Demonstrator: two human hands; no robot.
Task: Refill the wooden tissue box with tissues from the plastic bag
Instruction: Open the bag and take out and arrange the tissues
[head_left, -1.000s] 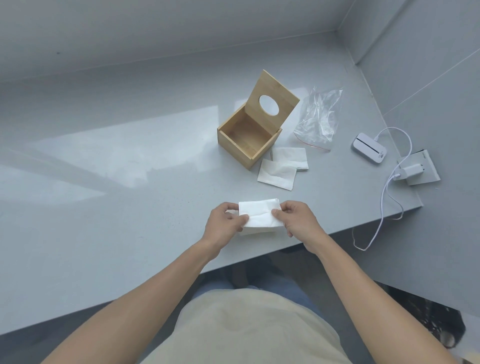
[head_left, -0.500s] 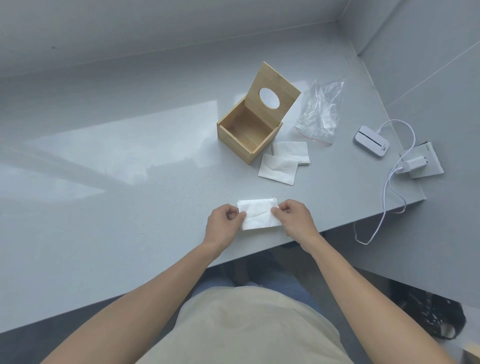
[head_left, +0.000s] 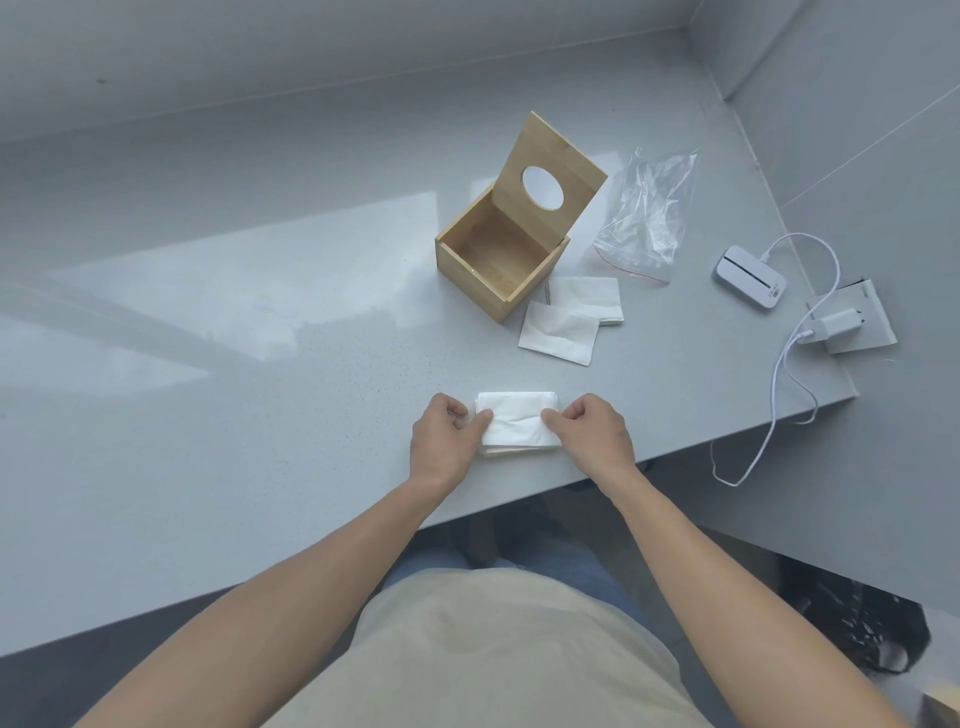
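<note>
Pale grey desk (head_left: 218, 322), glossy, w/ window light reflected across its left half. Grey walls behind & to the right meet at the far right corner; the desk's near edge runs diagonally, dark floor below it.

Wooden tissue box (head_left: 501, 260) sits toward the far right part of the desk, lid (head_left: 550, 179) hinged up & leaning back, oval hole in it. Box interior looks empty, bare wood bottom showing. Clear plastic bag (head_left: 647, 213) lies flat just right of the box, crumpled, red strip at its near end; contents can't be made out, looks empty. Two folded tissues (head_left: 571, 322) lie on the desk touching the box's near right corner, one overlapping the other.

Near the desk's near edge, a folded tissue stack (head_left: 517, 426) rests on the surface. Left hand (head_left: 441, 441) pinches its left end betw. thumb & fingers; right hand (head_left: 592, 434) pinches its right end the same way. Both hands' other fingers curled.

At the right edge: small white device (head_left: 748, 278) w/ a dark slot, white cable (head_left: 779, 384) looping off the desk edge, white charger plug (head_left: 836, 327) on a pale plate.
</note>
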